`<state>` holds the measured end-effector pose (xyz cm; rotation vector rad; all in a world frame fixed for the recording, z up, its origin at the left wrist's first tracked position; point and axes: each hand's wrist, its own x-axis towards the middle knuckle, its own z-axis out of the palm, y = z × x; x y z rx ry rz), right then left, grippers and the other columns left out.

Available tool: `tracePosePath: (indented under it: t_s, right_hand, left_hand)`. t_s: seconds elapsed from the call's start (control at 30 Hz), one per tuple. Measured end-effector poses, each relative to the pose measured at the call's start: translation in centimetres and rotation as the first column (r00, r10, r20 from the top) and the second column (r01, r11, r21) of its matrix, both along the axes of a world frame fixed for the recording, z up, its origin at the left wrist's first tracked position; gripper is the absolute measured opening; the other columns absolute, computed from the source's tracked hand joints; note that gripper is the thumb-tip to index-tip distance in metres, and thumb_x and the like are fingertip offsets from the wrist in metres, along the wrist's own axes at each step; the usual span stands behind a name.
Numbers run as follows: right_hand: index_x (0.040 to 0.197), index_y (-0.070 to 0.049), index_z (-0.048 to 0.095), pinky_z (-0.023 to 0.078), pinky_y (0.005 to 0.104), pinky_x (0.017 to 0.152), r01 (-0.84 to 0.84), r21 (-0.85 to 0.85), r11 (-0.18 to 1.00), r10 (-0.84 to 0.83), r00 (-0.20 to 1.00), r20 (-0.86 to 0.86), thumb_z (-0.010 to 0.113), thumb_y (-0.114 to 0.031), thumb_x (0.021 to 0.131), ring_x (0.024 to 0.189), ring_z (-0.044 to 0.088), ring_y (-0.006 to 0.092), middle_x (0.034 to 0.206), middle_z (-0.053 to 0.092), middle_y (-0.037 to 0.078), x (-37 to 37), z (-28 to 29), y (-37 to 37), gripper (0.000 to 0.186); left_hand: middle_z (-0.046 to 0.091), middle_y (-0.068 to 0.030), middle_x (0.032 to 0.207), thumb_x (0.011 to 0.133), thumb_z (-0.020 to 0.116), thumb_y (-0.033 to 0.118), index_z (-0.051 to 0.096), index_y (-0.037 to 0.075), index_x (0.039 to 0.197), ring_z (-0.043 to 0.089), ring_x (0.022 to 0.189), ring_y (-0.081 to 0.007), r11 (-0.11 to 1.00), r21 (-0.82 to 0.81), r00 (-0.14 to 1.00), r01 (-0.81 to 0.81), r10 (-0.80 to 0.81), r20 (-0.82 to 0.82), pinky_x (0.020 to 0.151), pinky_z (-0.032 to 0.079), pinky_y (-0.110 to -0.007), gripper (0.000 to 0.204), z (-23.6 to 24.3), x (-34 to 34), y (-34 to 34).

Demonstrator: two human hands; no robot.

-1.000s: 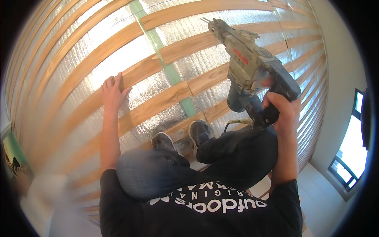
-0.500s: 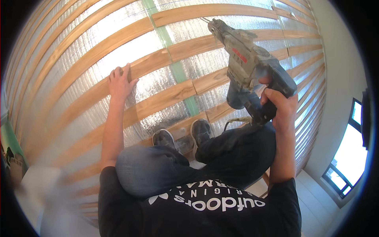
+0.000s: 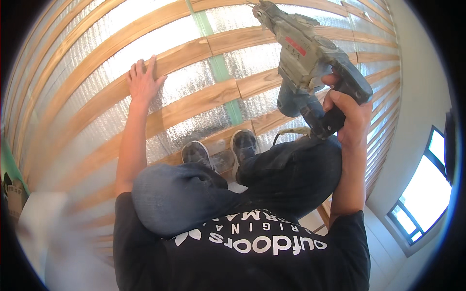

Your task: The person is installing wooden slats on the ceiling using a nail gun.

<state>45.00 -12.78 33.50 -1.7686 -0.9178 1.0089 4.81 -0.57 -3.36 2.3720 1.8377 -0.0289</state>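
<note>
My left hand (image 3: 143, 82) lies with its fingers spread on a wooden slat (image 3: 182, 57), holding nothing. On the right, my right hand (image 3: 352, 114) is wrapped round the black looped handle of a bulky grey power tool (image 3: 301, 60). The body of this tool is worn, with a red label on its side. Its narrow nose points up and away to the left, with thin prongs at the tip. A dark rounded housing (image 3: 290, 99) sticks out below the body. The exact kind of tool I cannot make out.
Rows of slats run over silver foil sheeting (image 3: 189, 82), crossed by a green strip (image 3: 219, 68). My shoes (image 3: 196, 153) are on the slatted surface between my hands. A pale wall with a window (image 3: 424, 194) stands at right. A box (image 3: 15, 199) is at far left.
The view has shifted, so slats, hands and tool sit higher in it. My left hand stays on the same slat, and my right hand keeps its hold on the tool.
</note>
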Motion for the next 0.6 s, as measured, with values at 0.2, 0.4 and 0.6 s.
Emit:
tracePosePath:
  t_s: [0.2,0.4,0.6]
  right_hand:
    - [0.136,0.007,0.066,0.052,0.0296,0.068,0.01,-0.051,0.999,-0.012,0.999,-0.035,0.073,-0.007,0.087,0.074,0.063,0.0149,0.116,0.076,0.017,2.0,-1.9,-0.9,0.052]
    - [0.142,0.002,0.06,0.051,0.0261,0.063,-0.019,0.002,1.0,0.019,0.999,-0.037,0.073,-0.012,0.093,0.072,0.059,0.0097,0.114,0.071,0.009,6.7,-3.6,-2.8,0.052]
    - [0.124,0.005,0.069,0.049,0.03,0.066,-0.188,-0.035,0.982,0.182,0.973,-0.142,0.066,-0.011,0.093,0.071,0.058,0.0157,0.086,0.065,0.006,8.2,-5.4,-0.4,0.035]
  left_hand:
    - [0.043,-0.0218,0.166,0.09,0.077,0.033,0.05,0.019,0.162,0.036,0.155,-0.044,0.996,-0.088,0.986,0.022,-0.008,0.164,0.127,0.025,-0.065,0.078,1.9,-2.1,-5.2]
    - [0.043,-0.0243,0.169,0.089,0.079,0.058,0.041,0.014,0.168,0.036,0.158,-0.0447,0.959,-0.272,0.983,0.085,-0.037,0.178,0.128,0.023,-0.068,0.098,1.1,-0.7,-14.8]
    - [0.058,-0.0127,0.148,0.082,0.083,0.055,0.055,0.012,0.155,0.047,0.147,-0.037,0.998,-0.063,0.993,0.006,0.001,0.116,0.122,0.033,-0.062,0.089,-1.5,-3.9,-19.6]
